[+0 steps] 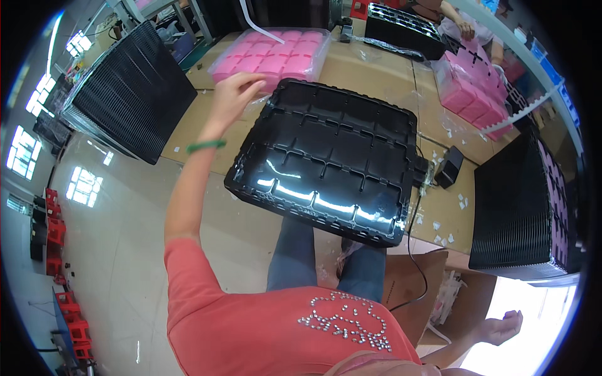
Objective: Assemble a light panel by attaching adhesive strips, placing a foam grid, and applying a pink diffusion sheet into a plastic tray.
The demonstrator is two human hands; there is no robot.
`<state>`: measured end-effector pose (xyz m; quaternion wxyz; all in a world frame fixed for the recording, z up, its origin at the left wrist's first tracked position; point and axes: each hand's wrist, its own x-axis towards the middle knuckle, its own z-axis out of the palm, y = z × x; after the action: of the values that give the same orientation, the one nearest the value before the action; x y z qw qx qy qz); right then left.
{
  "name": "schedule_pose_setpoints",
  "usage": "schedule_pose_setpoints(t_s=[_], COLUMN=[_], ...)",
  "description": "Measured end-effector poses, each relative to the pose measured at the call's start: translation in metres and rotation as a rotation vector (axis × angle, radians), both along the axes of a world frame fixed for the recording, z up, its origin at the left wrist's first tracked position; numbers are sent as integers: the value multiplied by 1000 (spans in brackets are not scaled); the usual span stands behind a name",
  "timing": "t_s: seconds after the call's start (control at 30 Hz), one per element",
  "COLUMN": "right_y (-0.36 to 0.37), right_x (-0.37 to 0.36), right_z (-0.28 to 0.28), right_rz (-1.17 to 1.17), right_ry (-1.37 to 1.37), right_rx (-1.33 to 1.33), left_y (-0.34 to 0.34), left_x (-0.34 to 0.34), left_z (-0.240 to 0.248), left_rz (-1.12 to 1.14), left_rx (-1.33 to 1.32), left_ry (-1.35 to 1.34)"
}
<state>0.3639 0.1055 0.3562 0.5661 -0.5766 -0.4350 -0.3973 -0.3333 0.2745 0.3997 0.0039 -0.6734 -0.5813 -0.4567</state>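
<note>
We see a cardboard-covered workbench (376, 69) filling the upper half of the view, with tall stacks of black trays (135, 91) at its left end and another stack (520, 207) at its right. A single black compartment tray (329, 156) lies empty on the bench, its near edge overhanging toward the person's knees. Beyond it sits a bagged pink tray (273, 53), wrapped in clear plastic, at the bench's far side. More pink trays (476, 88) lie at the right, near a co-worker's hand (464, 26). The person's left hand (237, 94) is raised, fingers loosely spread and gripping nothing, touching the bag's near edge. The right hand (501, 327) hangs low beside a cardboard box (414, 288), half curled and holding nothing.
</note>
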Motion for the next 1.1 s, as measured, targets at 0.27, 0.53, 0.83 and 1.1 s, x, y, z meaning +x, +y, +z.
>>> schedule_pose_setpoints(t_s=[0.27, 0.53, 0.83, 1.1], right_y=[19, 107, 77, 69], right_x=[-80, -41, 36, -27], right_z=[-18, -25, -50, -17], right_rz=[434, 475, 398, 381], right_ry=[8, -118, 201, 125], right_rx=[-367, -416, -365, -623], left_y=[176, 200, 226, 230], left_x=[-16, -65, 39, -10], left_z=[-48, -62, -95, -49], left_rz=[-3, -78, -96, -21], left_rx=[-175, -179, -280, -336], left_ry=[403, 401, 570, 533])
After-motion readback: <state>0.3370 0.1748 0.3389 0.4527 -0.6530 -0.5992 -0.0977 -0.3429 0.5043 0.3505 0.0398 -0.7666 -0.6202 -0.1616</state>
